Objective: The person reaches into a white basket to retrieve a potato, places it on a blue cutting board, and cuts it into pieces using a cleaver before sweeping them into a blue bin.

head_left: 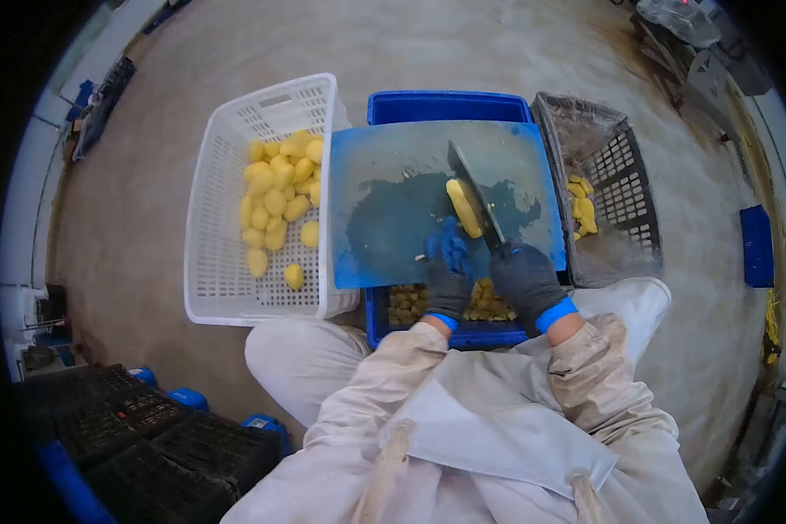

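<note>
A blue cutting board (393, 175) lies across a blue crate (445, 106). On the board rests a peeled yellow potato (463, 208). My right hand (524, 278), in a dark glove with a blue cuff, grips a knife (476, 194) whose blade lies against the potato. My left hand (448, 271), gloved in dark and blue, presses near the potato's near end. Cut yellow pieces (480, 306) lie in the crate below the board's near edge.
A white basket (227, 175) with several peeled potatoes stands to the left. A dark basket (620, 175) holding a few potatoes stands to the right. Black crates (140, 437) are stacked at lower left. Concrete floor surrounds everything.
</note>
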{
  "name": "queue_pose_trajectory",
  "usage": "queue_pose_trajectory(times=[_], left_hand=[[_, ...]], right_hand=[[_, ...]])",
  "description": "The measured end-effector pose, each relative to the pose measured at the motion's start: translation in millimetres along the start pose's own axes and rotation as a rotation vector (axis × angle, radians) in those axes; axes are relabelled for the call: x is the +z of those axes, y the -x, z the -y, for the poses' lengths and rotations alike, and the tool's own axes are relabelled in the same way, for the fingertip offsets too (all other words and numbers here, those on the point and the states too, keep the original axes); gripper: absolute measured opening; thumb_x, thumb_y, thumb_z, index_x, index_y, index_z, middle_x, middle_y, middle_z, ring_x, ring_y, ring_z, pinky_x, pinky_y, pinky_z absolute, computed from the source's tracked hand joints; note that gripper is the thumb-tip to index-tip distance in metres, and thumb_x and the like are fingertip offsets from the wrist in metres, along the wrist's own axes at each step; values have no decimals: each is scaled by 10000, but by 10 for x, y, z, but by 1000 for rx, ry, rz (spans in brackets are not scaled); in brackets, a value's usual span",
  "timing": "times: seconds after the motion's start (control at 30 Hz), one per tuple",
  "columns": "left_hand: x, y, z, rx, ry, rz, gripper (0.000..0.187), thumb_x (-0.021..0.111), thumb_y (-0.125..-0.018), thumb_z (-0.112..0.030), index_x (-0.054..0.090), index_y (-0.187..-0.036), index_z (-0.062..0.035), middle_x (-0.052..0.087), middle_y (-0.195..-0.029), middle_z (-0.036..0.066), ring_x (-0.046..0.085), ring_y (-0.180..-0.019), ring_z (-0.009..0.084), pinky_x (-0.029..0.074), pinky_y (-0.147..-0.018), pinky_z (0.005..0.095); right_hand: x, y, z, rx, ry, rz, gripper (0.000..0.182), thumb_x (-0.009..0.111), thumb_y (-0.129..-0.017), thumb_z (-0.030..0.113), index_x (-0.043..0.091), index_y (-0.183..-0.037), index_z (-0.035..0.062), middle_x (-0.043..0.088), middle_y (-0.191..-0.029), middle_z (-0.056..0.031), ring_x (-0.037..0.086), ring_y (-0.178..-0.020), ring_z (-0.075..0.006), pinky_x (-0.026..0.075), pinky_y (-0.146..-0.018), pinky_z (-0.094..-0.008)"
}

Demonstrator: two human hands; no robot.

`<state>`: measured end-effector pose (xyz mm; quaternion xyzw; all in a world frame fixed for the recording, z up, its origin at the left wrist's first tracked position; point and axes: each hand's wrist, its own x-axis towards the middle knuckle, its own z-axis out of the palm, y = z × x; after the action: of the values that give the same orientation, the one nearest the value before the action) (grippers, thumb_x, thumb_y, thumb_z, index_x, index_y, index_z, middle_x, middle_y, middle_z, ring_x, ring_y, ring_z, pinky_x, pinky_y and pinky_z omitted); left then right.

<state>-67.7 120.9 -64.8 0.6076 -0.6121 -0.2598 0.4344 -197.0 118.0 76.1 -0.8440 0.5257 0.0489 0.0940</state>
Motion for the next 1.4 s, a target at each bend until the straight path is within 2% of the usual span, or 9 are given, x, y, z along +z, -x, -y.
queue_pose_trajectory(times=[0.1,0.27,0.3,0.4,0.87,1.07,1.27,1.33,1.4], left_hand=[[-528,-299,-11,80,67,-309,387,434,-921,-230,455,-1256,-39,537,-1109,169,527,-974,316,402,-880,397],[-983,-369,-37,-89,1,-361,384,424,-938,-261,464,-1239,-25,535,-1174,172,519,-1051,321,403,-915,361],[-903,-324,0,-79,52,-325,395,421,-937,-283,467,-1240,-33,534,-1156,183,514,-1053,322,402,-904,382],[-473,-177,61,-98,34,-100,440,435,-924,-329,459,-1247,-29,495,-1182,224,488,-1070,363,385,-912,427],[-650,-137,200,-249,142,27,496,572,-835,-245,434,-1243,1,466,-1188,255,462,-1085,400,372,-938,446],[-661,-275,144,-105,-316,-19,578,632,-787,-252,411,-1265,-13,436,-1238,234,388,-1161,402,310,-994,456],[-674,-280,182,-105,-283,-127,610,628,-801,-286,377,-1298,-37,445,-1235,228,408,-1155,385,323,-990,450],[-659,-345,39,-52,-273,-97,629,618,-813,-301,351,-1318,-37,432,-1254,231,393,-1175,390,322,-991,453],[-533,-445,-212,-1,-256,-64,648,608,-825,-315,324,-1338,-37,419,-1272,234,378,-1195,394,321,-993,455]], right_hand=[[-122,93,-188,-145,-77,-171,223,511,-833,149,589,-979,-1,616,-850,-186,605,-707,-310,492,-613,-411],[-777,272,153,461,-862,-108,164,520,-806,113,583,-898,-8,608,-905,-198,592,-812,-358,478,-707,-436],[-369,223,-6,147,-531,-168,222,497,-838,182,582,-926,-3,617,-866,-218,595,-791,-379,469,-731,-452],[412,-220,-32,514,-449,94,330,463,-838,300,584,-947,13,610,-871,-254,592,-838,-398,460,-749,-470],[687,-11,378,342,-529,-2,387,493,-835,355,572,-944,-8,597,-813,-261,579,-794,-412,450,-712,-484],[522,240,334,301,-558,-23,352,481,-826,330,573,-958,17,615,-799,-229,596,-762,-395,464,-696,-486],[455,669,-43,424,-761,-257,335,532,-819,308,569,-1021,43,611,-805,-226,590,-775,-392,461,-656,-468],[483,724,-95,392,-809,-340,293,557,-838,245,558,-1036,29,630,-789,-181,614,-684,-309,469,-577,-395],[468,740,-109,586,-1377,-437,234,549,-867,186,551,-1027,17,626,-772,-98,574,-610,-169,455,-525,-303]])
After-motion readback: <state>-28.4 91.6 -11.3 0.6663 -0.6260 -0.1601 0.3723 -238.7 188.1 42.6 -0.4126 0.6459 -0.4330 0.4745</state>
